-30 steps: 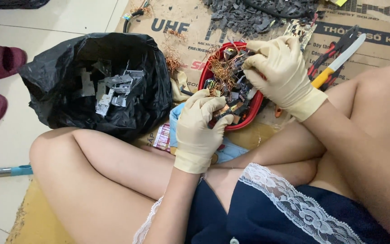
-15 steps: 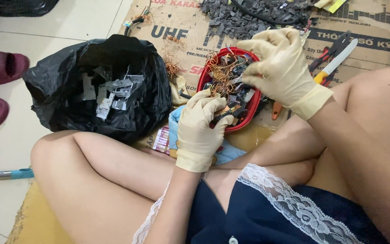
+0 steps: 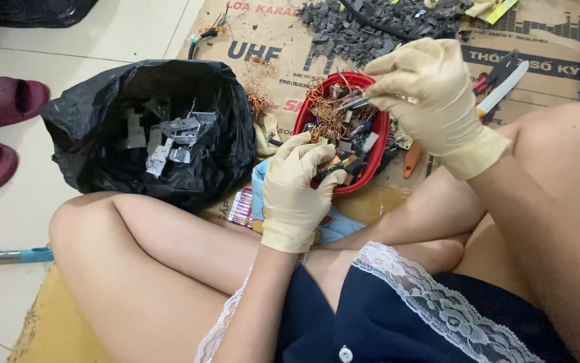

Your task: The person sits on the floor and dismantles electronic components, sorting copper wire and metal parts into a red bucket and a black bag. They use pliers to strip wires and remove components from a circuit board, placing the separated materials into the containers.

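Red bowl (image 3: 370, 176), 1 only, is set on flattened cardboard (image 3: 283, 60) btwn the crossed legs and a heap of dark grey scrap (image 3: 377, 27); it is filled w/ tangled copper wire (image 3: 323, 114) and small mixed parts, too many and too jumbled to be counted. 2 hands are seen, both in cream rubber gloves. Left hand (image 3: 297, 188) is curled at the bowl's near rim, fingers closed on a small dark component (image 3: 334, 167) w/ copper-coloured bits. Right hand (image 3: 431, 91) is held over the bowl's far side, thumb and fingers pinched on a thin metal piece (image 3: 350, 104) pointing toward the wire; what exactly it is cannot be told.

1 black plastic bag (image 3: 102, 168) sits open to the left of the bowl, just beside it, w/ a cluster of grey metal plates (image 3: 169, 134) inside, approx. a dozen, exact no. unclear. 2 maroon slippers (image 3: 1, 128) are seen on the tiled floor at the left edge. 1 knife w/ a yellow handle (image 3: 505, 87) and 1 pair of red-handled pliers (image 3: 495, 70) lie on the cardboard beyond the right hand. 1 orange-handled tool (image 3: 411, 158) lies beside the bowl.
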